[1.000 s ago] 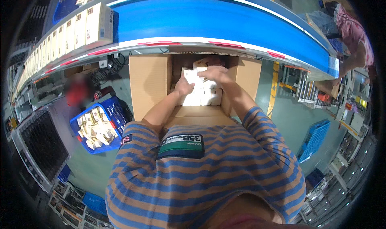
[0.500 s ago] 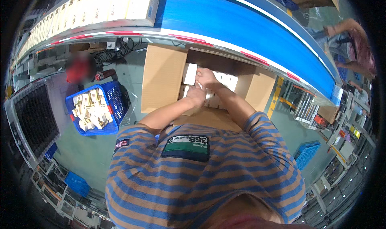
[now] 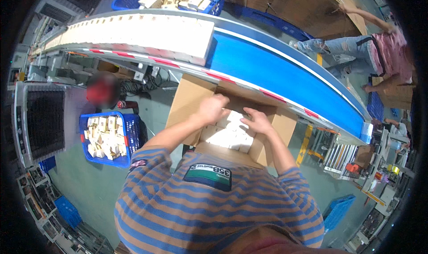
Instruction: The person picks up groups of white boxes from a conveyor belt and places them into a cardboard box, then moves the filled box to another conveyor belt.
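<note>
Workshop floor (image 3: 100,194): green, with a yellow line (image 3: 305,145) to the right and machinery toward the curved rim of the view.
Conveyor (image 3: 285,82): a blue belt slanting across the upper half, edged in red and white.
Row of pale boxes (image 3: 147,33): packed side by side along the belt's left stretch.
Carton (image 3: 229,156): open-topped, brown, between the conveyor and the person's striped top (image 3: 223,209), its side flaps spread outward.
Small white boxes (image 3: 232,136): inside the carton, set close together, brightly lit.
Left hand (image 3: 213,109): over the left part of the carton, beside the white boxes; its fingers are curled, and whether they grip anything cannot be told.
Right hand (image 3: 259,121): over the carton's right part, close to the boxes; thumb and fingers stand apart, with contact unclear.
Blue basket (image 3: 133,140): on the floor at the left, heaped with loose small boxes.
Second basket (image 3: 217,3): also blue, beyond the conveyor, holding similar boxes.
Co-worker (image 3: 392,53): at the upper right, in a pink top and torn jeans, one arm stretched toward large brown cardboard (image 3: 307,9).
</note>
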Demonstrator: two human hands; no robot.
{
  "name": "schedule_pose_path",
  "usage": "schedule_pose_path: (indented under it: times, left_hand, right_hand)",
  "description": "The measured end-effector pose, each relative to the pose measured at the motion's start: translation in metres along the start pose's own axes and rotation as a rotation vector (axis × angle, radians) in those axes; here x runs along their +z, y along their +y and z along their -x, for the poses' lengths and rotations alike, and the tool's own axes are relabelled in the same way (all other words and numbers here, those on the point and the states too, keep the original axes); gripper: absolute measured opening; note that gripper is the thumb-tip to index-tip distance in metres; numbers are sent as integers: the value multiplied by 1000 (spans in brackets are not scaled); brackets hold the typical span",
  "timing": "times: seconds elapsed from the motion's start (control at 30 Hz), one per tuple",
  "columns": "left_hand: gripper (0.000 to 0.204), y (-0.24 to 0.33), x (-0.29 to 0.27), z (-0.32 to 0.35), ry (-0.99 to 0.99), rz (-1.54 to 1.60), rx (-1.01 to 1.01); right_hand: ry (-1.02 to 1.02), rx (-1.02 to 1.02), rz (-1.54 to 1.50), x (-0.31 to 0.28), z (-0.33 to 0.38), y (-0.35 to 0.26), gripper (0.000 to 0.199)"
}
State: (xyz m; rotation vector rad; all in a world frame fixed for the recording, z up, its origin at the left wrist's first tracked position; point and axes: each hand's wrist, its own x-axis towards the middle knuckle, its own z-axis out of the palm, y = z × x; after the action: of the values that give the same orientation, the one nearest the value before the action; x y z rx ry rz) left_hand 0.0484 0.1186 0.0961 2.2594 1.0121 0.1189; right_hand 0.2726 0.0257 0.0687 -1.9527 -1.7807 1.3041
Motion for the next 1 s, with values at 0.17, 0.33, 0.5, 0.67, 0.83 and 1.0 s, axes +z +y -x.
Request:
schedule_pose_path:
  times: [0.17, 0.33, 0.5, 0.67, 0.83, 1.0]
  left_hand:
    - [29, -88, -203, -3, 1079, -543, -14]
    - [89, -113, -246, -45, 488, -246, -354]
    - [54, -117, -202, -78, 188, 652, -115]
    - [52, -52, -160, -96, 125, 864, 33]
    - [77, 13, -162, -51, 420, 643, 53]
    - [77, 35, -112, 37, 135, 759, 173]
  right_hand:
    - [266, -421, -383, -99, -10, -130, 51]
    - [545, -337, -330, -84, -78, -147, 64]
    - [564, -165, -249, -91, -74, -139, 75]
    - [633, -218, -561, -125, -71, -96, 70]
    - [789, -269, -395, -147, 18, -130, 86]
    - [538, -44, -115, -97, 130, -108, 85]
